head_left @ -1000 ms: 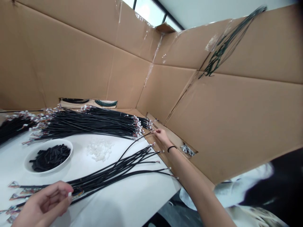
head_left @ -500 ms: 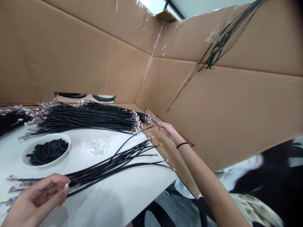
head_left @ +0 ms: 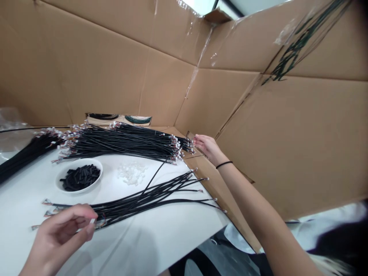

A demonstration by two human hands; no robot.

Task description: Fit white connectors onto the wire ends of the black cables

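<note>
My left hand (head_left: 64, 234), at the lower left, pinches a small white connector (head_left: 92, 221) between thumb and index finger. Thin coloured wires run from this connector into black sheathing. One black cable (head_left: 155, 176) rises from the loose row toward my right hand (head_left: 209, 148), which is stretched far out with its fingers closed together. The cable's far end is hard to make out against the bundle behind it. Below lies a loose row of black cables (head_left: 161, 191) with small connectors at the ends. Past it, a large pile of similar cables (head_left: 129, 142) lies beside my right fingertips.
A white bowl (head_left: 99, 182) of short black tube pieces (head_left: 82, 177) stands left, near a heap of small white pieces (head_left: 132, 172). Another cable bundle (head_left: 25, 155) lies far left. Cardboard walls (head_left: 115, 65) enclose the back and right. The white table (head_left: 184, 226) ends at the lower right.
The view has swung left, so the scene sits further right. My right hand has moved up and away toward the pile's right end, and the single cable rises more steeply. My left hand keeps its pinch.
</note>
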